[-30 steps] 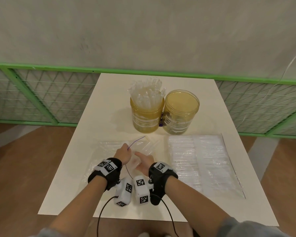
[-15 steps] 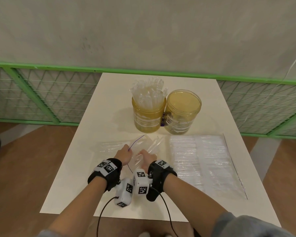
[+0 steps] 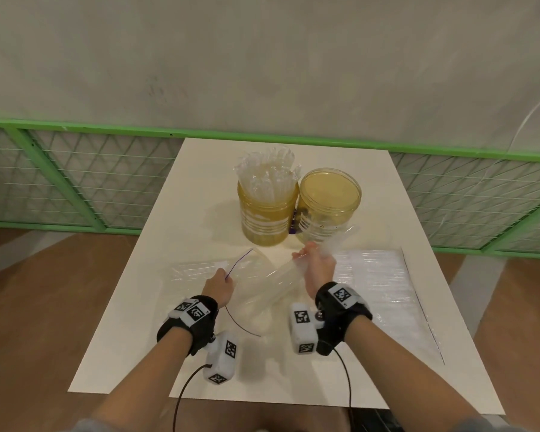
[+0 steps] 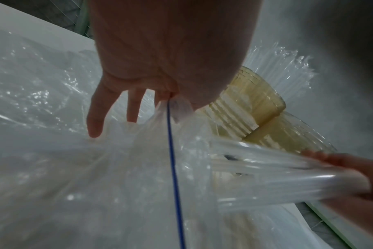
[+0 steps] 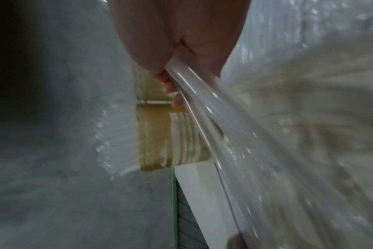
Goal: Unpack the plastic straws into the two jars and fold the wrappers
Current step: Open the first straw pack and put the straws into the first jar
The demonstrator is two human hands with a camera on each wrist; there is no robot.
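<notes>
Two amber jars stand at the table's far middle: the left jar (image 3: 266,218) is packed with clear straws, the right jar (image 3: 328,204) looks bare inside. My left hand (image 3: 221,285) pinches the mouth of a clear wrapper bag (image 3: 256,291) by its blue zip line (image 4: 173,168). My right hand (image 3: 317,265) grips a bundle of clear straws (image 3: 337,243), half drawn out of that bag and angled up toward the right jar. In the right wrist view the straws (image 5: 204,121) run down from my curled fingers (image 5: 170,89). The left wrist view shows the bundle (image 4: 277,176) leaving the bag.
A second flat pack of clear straws (image 3: 384,294) lies on the right of the white table (image 3: 197,188). More crinkled clear plastic (image 3: 197,268) lies left of my left hand. A green mesh fence (image 3: 75,179) runs behind the table, with a wood floor at both sides.
My right hand has moved right and away from the left, drawing the straw bundle out of the bag toward the right jar. The left hand stays on the bag's mouth.
</notes>
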